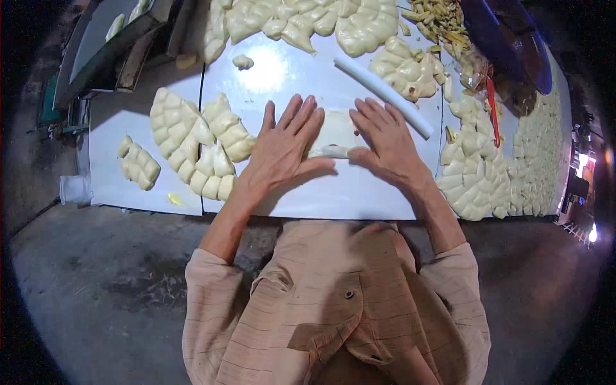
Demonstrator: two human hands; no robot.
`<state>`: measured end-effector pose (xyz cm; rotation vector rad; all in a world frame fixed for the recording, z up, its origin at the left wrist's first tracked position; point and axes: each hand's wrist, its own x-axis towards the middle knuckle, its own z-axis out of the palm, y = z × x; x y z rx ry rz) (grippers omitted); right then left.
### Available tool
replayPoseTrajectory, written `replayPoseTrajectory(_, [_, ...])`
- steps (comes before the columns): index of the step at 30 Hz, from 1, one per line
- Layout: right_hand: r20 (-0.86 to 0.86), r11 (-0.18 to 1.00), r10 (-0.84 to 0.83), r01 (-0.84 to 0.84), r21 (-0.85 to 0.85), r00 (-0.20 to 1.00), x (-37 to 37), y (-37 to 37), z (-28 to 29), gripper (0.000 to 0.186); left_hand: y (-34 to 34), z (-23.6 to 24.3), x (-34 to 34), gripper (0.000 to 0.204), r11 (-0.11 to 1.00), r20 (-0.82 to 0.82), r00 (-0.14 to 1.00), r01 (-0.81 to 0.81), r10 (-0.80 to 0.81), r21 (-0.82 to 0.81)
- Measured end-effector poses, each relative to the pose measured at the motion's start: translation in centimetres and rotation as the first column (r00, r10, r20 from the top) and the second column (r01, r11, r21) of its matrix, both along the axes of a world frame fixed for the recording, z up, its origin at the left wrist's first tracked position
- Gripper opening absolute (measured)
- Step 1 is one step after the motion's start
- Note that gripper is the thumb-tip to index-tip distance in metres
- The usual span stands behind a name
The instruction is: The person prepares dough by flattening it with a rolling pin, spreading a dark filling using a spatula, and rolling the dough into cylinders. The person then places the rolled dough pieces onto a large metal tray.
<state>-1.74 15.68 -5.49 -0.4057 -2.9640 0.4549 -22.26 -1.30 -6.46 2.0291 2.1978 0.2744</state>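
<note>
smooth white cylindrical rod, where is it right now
In the head view, the smooth white cylindrical rod lies on the white tabletop, right of centre, slanting between the right hand and the lumpy cream-coloured dough beyond it.

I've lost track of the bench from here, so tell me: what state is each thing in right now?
Left hand: open, palm down.
Right hand: open, palm down.
Dough sheet: flattened, near edge seemingly folded or rolled.
White rod: lying slantwise, unheld.
Left dough pieces: divided, bunched together.
Right dough pieces: divided, packed close.
Small dough lump: lying apart.
Yellow strips: loosely heaped.
Red tool: unheld.
</note>
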Motion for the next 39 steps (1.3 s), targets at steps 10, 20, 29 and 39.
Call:
replayPoseTrajectory(10, [-0.247,0.985,-0.046,0.002,-0.174,0.968,-0.4,-1.5,-0.8,0.023,-1.2,0.4,-0.5,0.022,0.937,0.26,0.96,0.007,-0.104,0.349])
replayPoseTrajectory(20, [-0.266,0.996,-0.085,0.071,-0.062,0.96,-0.3,-1.9,-0.8,0.037,-0.7,0.9,0.4,0.027,0.912,0.272,0.959,-0.179,0.077,0.37])
replayPoseTrajectory(29, [-0.287,0.999,-0.026,0.018,-0.031,0.958,-0.5,-1.8,-0.5,0.031,-0.5,1.0,1.2,0.028,0.906,0.27,0.961,-0.17,0.065,0.389])
replayPoseTrajectory(39, [-0.338,0.992,0.095,-0.118,-0.048,0.936,-0.5,-0.6,-0.8,0.031,-0.1,0.8,0.6,0.024,0.912,0.186,0.982,-0.055,-0.024,0.406])
